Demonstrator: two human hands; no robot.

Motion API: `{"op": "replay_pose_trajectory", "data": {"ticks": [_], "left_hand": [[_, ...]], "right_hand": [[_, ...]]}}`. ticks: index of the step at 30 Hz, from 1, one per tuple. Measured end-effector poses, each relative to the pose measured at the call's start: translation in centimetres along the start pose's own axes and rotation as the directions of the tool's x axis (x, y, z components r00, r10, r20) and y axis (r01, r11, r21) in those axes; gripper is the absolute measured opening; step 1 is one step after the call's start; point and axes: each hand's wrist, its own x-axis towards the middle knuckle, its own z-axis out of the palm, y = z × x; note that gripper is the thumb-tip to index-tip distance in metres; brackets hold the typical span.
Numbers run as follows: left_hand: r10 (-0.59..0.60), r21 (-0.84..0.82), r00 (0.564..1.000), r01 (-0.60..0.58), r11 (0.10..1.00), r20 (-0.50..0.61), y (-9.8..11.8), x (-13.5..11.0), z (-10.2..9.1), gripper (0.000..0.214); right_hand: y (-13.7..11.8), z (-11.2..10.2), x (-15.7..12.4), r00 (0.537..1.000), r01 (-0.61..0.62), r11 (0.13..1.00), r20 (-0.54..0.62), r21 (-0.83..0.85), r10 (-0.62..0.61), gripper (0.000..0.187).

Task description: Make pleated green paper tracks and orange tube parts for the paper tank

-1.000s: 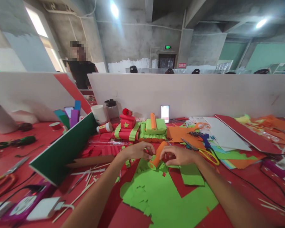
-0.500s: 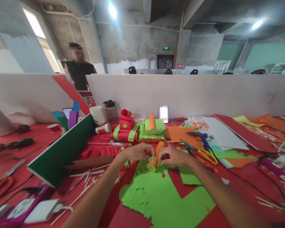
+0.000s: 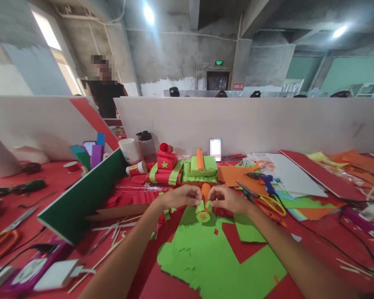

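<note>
An orange roll [image 3: 206,189] lies between my hands, pointing away from me. A green strip [image 3: 200,207] goes around its near part, and the green round end facing me bears an orange star [image 3: 203,216]. My left hand [image 3: 184,196] pinches the strip's left end beside the roll. On the other side, the fingers of my right hand [image 3: 226,199] are closed on the strip's right end. Below the roll spreads a cut green sheet [image 3: 224,265], with a smaller green piece [image 3: 249,228] at its right.
Behind the roll stand a green model with an orange tube [image 3: 200,159] and a red model with a star [image 3: 165,162]. Scissors [image 3: 269,205] and a blue glue gun [image 3: 266,180] lie right. A dark green board [image 3: 84,199] leans left, near a power strip [image 3: 34,265].
The orange roll has turned from a rightward slant to pointing nearly straight away, its starred end more toward me. My right hand has shifted slightly up; both hands stay at the strip.
</note>
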Motion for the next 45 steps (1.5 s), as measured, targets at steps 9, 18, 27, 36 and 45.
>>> {"op": "replay_pose_trajectory", "data": {"ticks": [9,18,27,36,45], "left_hand": [[-0.018,-0.089,1.0,0.017,0.996,-0.011,0.1,0.5,0.5,0.026],[0.044,-0.131,0.994,-0.057,0.99,-0.098,-2.1,1.5,0.4,0.026],[0.019,-0.079,0.997,-0.024,0.997,-0.07,-1.9,1.5,0.3,0.028],[0.045,-0.014,0.998,-0.045,0.999,-0.032,-1.4,1.3,0.4,0.023],[0.066,0.073,0.995,-0.06,0.995,-0.076,-1.3,1.3,0.6,0.021]], "right_hand": [[-0.2,0.4,0.4,0.999,-0.001,0.993,-0.04,-0.117,-0.004,0.02],[0.9,1.3,0.9,0.994,-0.056,0.998,-0.092,0.004,0.056,0.018],[1.7,2.1,1.1,0.994,-0.092,0.973,-0.033,0.213,0.102,0.019],[1.6,2.1,0.9,0.988,-0.142,0.942,-0.007,0.305,0.151,0.023],[0.9,2.4,1.1,0.983,-0.153,0.929,-0.042,0.338,0.177,0.031]]}}
